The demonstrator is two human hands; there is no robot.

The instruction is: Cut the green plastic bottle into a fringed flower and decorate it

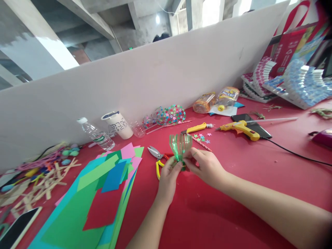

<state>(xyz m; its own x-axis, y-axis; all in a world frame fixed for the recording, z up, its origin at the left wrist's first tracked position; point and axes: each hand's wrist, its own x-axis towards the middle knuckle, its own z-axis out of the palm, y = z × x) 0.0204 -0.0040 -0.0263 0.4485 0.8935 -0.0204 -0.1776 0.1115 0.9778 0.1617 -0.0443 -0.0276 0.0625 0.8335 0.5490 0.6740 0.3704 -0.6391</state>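
Above the red table (207, 214), both hands hold a cut green plastic bottle top (178, 147), its neck down and its sides slit into upright strips. My left hand (169, 173) pinches it near the neck from the left. On the other side my right hand (203, 164) has its fingers closed on the lower strips and neck. Scissors (158, 157) with yellow and red handles lie behind my left hand, blades pointing away and left. Small coloured paper stars (203, 137) and a striped straw (203, 144) are just beyond my right hand.
Left lie coloured paper sheets (75, 207), wooden sticks (49, 181) and a phone (20, 226). Along the partition (145, 76) stand a water bottle (95, 135), a cup (120, 125) and a star-covered bottle (171, 114). Right are a yellow cutter (196, 128) and a corded glue gun (242, 128).
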